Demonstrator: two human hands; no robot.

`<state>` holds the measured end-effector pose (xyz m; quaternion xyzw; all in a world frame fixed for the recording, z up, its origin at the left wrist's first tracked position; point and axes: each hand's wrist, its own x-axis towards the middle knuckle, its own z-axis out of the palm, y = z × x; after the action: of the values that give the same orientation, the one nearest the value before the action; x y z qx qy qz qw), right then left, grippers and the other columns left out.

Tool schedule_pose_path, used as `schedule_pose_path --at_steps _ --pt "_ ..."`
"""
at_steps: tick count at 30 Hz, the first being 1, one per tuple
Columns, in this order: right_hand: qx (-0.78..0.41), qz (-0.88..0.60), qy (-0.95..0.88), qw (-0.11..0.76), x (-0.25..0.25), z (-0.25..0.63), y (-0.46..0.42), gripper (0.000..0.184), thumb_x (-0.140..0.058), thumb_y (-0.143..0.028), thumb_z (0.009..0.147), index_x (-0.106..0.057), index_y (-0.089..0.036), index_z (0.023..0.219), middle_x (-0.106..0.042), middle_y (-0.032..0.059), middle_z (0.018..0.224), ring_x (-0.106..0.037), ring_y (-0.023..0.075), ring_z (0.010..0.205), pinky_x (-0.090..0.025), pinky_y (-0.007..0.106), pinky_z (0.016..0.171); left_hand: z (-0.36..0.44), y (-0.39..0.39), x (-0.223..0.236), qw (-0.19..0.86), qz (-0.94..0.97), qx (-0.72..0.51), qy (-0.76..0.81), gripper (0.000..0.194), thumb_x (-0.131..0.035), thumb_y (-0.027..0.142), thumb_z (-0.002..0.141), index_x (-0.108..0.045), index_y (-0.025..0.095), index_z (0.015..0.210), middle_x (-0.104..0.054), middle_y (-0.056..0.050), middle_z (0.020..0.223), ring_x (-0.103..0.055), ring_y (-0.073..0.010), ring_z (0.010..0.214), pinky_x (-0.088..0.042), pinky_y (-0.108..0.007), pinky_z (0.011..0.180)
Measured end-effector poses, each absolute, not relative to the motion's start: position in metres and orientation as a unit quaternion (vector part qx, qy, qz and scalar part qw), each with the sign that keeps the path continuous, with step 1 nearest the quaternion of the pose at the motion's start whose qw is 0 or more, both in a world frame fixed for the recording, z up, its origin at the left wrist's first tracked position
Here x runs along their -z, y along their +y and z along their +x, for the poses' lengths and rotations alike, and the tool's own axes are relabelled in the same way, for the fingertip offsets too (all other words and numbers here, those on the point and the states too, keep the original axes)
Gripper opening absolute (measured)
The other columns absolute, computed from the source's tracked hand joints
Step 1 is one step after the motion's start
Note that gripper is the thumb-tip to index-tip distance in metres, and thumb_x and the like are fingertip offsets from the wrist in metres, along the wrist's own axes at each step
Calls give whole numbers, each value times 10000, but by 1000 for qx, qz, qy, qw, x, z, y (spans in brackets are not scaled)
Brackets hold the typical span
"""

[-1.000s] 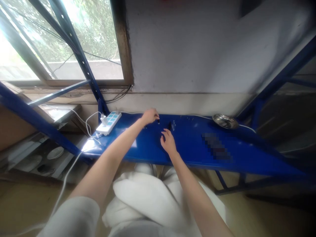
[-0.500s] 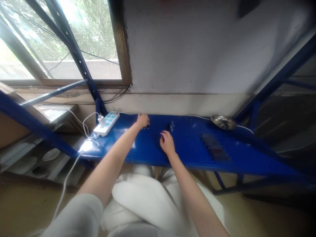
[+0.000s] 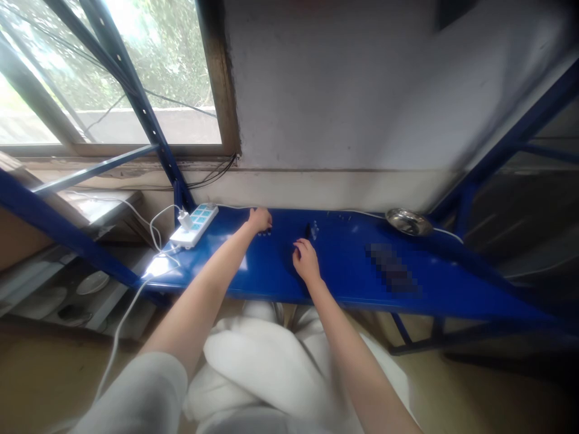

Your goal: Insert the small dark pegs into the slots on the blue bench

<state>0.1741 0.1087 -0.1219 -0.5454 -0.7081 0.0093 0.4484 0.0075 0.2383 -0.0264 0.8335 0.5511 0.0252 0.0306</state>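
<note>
My left hand (image 3: 260, 220) reaches to the back left of the blue table (image 3: 266, 271), its fingers curled down at the surface. Close beside those fingertips lie several small clear pieces (image 3: 265, 234); anything in the grip is hidden. Held lower and nearer the front edge is my right hand (image 3: 307, 261), with thumb and fingers bent together. Whatever it may pinch is too small to make out. Just beyond it are a small dark object (image 3: 308, 231) and a little cluster of clear pieces (image 3: 315, 228).
A white power strip (image 3: 195, 225) with a plugged-in charger lies at the left end. Toward the right are a shiny metal dish (image 3: 409, 222) and a blurred-out dark object (image 3: 392, 269). Tiny bits (image 3: 345, 217) lie at the back. Blue posts (image 3: 156, 129) frame the table.
</note>
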Motion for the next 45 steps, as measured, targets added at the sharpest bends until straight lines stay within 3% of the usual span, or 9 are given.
schedule_pose_path --at_steps 29,40,45 --pt "-12 -548 -701 455 121 175 110 290 -369 -171 840 -613 -134 993 -572 145 1080 -543 241 1013 -473 403 846 6 236 22 51 829 5 557 190 -609 269 735 -683 215 901 -645 -65 1050 -458 -274 1101 -271 -444 947" --pt "-13 -562 -683 467 122 175 109 282 -367 -173 831 -607 -144 976 -566 134 1067 -535 229 1001 -453 391 845 9 234 15 28 840 29 541 324 -661 313 682 -645 215 990 -593 -75 1146 -439 -282 1124 -259 -444 961" --pt "-1 -595 -628 502 123 177 110 245 -380 -151 791 -603 -149 891 -581 123 976 -537 228 960 -442 383 825 31 219 13 1 882 -99 460 273 -472 279 825 -620 180 1032 -610 -82 1109 -489 -242 1071 -287 -398 935"
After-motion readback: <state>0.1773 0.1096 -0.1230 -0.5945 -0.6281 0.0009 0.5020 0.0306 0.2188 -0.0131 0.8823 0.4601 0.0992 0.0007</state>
